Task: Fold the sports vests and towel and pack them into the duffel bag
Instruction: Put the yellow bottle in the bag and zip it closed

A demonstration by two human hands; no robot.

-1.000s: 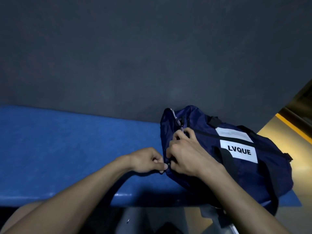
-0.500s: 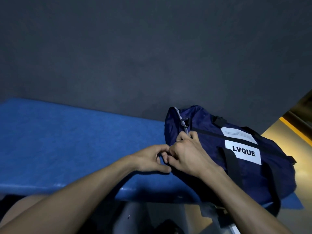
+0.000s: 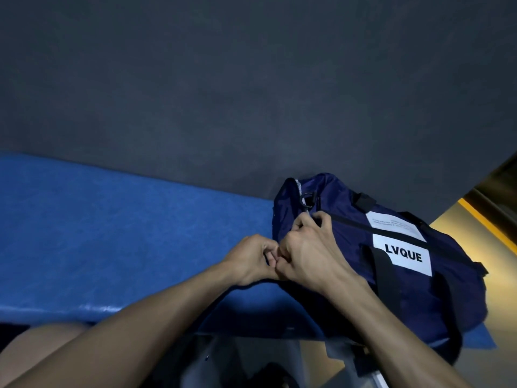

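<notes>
A navy duffel bag (image 3: 419, 298) with a white LVQUE label and black straps lies on the right end of a blue padded bench (image 3: 112, 233). Its top zip line looks closed along the length I can see. My right hand (image 3: 310, 247) pinches the fabric at the bag's left end, just below a metal D-ring (image 3: 307, 199). My left hand (image 3: 251, 260) is curled against the same end, knuckles touching my right hand, fingers gripping the bag's edge. No vests or towel are visible.
A dark grey wall (image 3: 251, 93) rises behind the bench. A yellowish floor strip (image 3: 461, 228) shows at the right beyond the bag. My bare knee (image 3: 42, 343) sits at the lower left, below the bench's front edge.
My left hand has moved right and closed up against my right hand at the bag's end. The view has shifted slightly; the bag has stayed put.
</notes>
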